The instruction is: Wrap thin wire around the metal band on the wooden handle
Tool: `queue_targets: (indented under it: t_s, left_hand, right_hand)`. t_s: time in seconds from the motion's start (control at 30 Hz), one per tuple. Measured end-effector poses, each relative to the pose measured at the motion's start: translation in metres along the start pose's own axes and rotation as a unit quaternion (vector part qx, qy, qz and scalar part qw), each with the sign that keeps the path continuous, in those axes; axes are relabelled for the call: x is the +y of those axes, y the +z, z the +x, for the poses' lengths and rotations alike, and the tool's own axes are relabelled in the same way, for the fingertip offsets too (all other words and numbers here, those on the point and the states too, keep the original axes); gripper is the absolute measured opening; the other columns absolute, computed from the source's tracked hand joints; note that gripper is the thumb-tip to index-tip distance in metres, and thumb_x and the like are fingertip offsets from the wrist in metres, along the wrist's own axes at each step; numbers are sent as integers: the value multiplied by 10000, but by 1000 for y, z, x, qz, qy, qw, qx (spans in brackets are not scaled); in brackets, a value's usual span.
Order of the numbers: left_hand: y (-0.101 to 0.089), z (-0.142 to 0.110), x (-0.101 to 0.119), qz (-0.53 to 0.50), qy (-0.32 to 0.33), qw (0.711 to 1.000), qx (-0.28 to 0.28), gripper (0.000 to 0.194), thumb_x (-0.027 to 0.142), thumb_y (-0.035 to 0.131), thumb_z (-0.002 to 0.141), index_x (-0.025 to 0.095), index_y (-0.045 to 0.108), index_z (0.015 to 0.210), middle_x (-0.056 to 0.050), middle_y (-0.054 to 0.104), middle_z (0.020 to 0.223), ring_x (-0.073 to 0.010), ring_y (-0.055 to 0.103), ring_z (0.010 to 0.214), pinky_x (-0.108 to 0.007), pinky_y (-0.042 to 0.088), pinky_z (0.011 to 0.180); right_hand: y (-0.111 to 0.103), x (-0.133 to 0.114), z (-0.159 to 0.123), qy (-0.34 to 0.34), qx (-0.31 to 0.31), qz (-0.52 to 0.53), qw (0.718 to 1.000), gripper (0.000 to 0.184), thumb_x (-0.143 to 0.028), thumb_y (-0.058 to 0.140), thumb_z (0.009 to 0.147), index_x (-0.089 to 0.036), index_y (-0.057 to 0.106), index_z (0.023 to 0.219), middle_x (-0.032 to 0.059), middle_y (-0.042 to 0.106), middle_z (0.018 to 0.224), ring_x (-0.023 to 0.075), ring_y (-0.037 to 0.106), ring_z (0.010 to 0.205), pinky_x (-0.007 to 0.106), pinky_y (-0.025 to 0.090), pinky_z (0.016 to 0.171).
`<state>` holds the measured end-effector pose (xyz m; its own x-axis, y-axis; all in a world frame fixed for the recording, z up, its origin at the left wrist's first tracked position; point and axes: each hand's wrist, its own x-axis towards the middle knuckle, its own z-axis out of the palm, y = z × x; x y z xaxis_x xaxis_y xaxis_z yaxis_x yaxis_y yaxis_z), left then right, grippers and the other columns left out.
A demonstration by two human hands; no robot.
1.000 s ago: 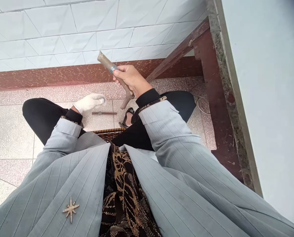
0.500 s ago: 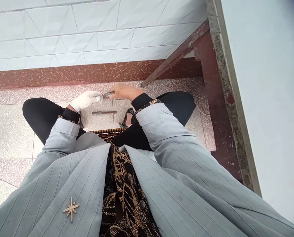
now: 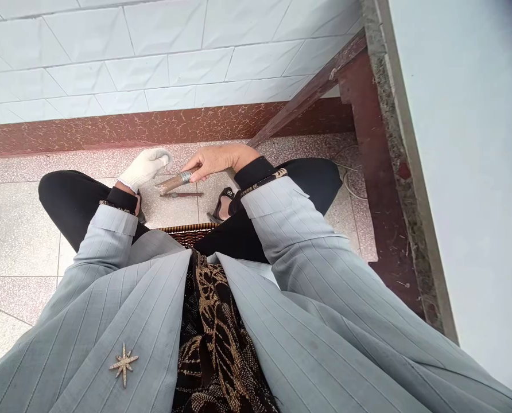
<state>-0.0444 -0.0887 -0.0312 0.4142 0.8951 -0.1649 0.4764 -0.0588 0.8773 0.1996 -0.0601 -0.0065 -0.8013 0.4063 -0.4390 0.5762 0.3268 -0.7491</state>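
Observation:
My right hand point(image 3: 216, 160), bare, is closed round a brown wooden handle with a metal ring point(image 3: 175, 181). The handle points left and down, just above the tiled floor. My left hand point(image 3: 146, 166) wears a white glove and is curled into a loose fist beside the handle's free end; I cannot make out anything in it. Below both hands a thin dark metal rod point(image 3: 181, 195) lies flat on the floor. I sit with my knees apart in black trousers and a grey striped jacket.
A sandalled foot point(image 3: 222, 205) rests right of the rod. A woven basket edge point(image 3: 189, 231) shows between my legs. A white tiled wall with a red skirting point(image 3: 109, 129) runs ahead. A wooden beam point(image 3: 311, 89) and a stone ledge point(image 3: 389, 143) stand on the right.
My right hand has brought the handle down from in front of the wall to just above the floor, turning it to point left. My gloved left hand has stayed close by.

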Motion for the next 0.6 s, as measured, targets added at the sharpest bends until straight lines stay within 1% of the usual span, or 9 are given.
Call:
queue_targets:
  t_s: [0.07, 0.1, 0.17, 0.27, 0.33, 0.4, 0.47, 0.53, 0.6]
  left_hand:
    - [5, 3, -6, -24, 6, 1000, -7, 153, 294, 549, 891, 162, 591, 826, 22, 482, 628, -95, 408, 572, -242, 345, 562]
    - [7, 4, -9, -36, 7, 999, -11, 162, 306, 570, 891, 163, 586, 816, 22, 487, 622, -93, 410, 569, -238, 347, 561]
    - [12, 4, -9, -49, -6, 998, -43, 219, 344, 578, 914, 166, 584, 787, 37, 433, 563, -82, 356, 516, -233, 307, 522]
    - [18, 0, -3, -71, 8, 992, -100, 243, 355, 540, 945, 156, 631, 839, 43, 407, 563, -80, 338, 498, -234, 275, 506]
    - [20, -3, 2, -66, 21, 990, -125, 247, 346, 526, 945, 151, 640, 845, 37, 423, 580, -83, 353, 512, -235, 279, 514]
    - [22, -3, 4, -29, 25, 989, -144, 245, 338, 522, 933, 150, 635, 825, 31, 450, 600, -87, 374, 535, -236, 296, 531]
    - [23, -2, 2, 22, 32, 988, -152, 242, 337, 526, 912, 152, 624, 789, 26, 477, 624, -91, 395, 565, -239, 321, 563]
    - [23, 0, -2, 66, 45, 985, -151, 253, 347, 532, 888, 155, 608, 742, 24, 490, 640, -97, 409, 596, -246, 339, 597]
    - [20, 1, -5, 97, 53, 983, -144, 259, 355, 527, 870, 156, 611, 727, 19, 511, 654, -106, 430, 623, -254, 348, 619]
  right_hand:
    - [-1, -4, -5, -27, 34, 31, 999, 334, -408, 706, 893, -192, 780, 1138, 7, 692, 796, 145, 601, 738, 280, 442, 730]
    - [-1, -6, -7, -39, 63, 50, 996, 310, -406, 693, 909, -175, 773, 1098, 13, 683, 787, 139, 588, 721, 278, 445, 716]
    - [-1, -9, -8, -49, 151, 91, 983, 285, -411, 662, 941, -153, 747, 1029, 28, 670, 781, 134, 567, 701, 274, 450, 692]
    - [0, -7, -2, -10, 295, 130, 946, 299, -435, 593, 992, -159, 709, 1007, 48, 657, 783, 147, 562, 701, 278, 458, 672]
    - [0, -2, 5, 41, 344, 120, 930, 322, -443, 555, 1013, -159, 705, 1032, 62, 658, 795, 162, 573, 718, 289, 459, 674]
    - [2, 3, 12, 102, 347, 74, 929, 334, -438, 573, 1001, -143, 716, 1065, 78, 669, 822, 182, 588, 750, 308, 452, 688]
    - [5, 6, 17, 152, 322, -1, 935, 336, -420, 630, 964, -125, 736, 1086, 91, 687, 863, 205, 605, 792, 328, 439, 713]
    - [9, 7, 20, 175, 273, -82, 943, 327, -393, 669, 933, -118, 759, 1086, 100, 703, 900, 221, 616, 827, 338, 421, 732]
    - [13, 8, 21, 167, 203, -143, 954, 302, -365, 681, 919, -125, 782, 1070, 103, 718, 917, 226, 622, 846, 336, 408, 737]
